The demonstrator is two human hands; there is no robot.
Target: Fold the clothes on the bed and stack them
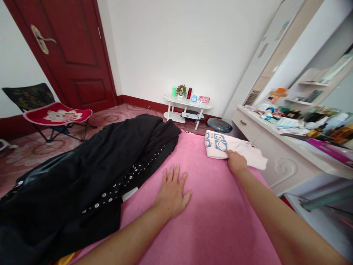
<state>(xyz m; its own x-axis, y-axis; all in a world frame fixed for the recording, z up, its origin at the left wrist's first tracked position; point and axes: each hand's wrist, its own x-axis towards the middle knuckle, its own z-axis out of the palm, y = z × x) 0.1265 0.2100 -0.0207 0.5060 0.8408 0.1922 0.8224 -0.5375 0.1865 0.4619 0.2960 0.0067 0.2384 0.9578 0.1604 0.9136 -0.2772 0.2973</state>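
At centre frame the left hand (172, 191) lies flat and open on the pink blanket (209, 221), beside a black garment (82, 173) (studded). Right of centre, the right hand (235, 161) grips the folded white shirt's (234, 147) near edge.

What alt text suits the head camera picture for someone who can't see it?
A person's left hand lies flat on a pink bedspread while the right hand touches a folded white cloth with blue print. Black clothes are heaped to the left; a cluttered desk stands to the right.
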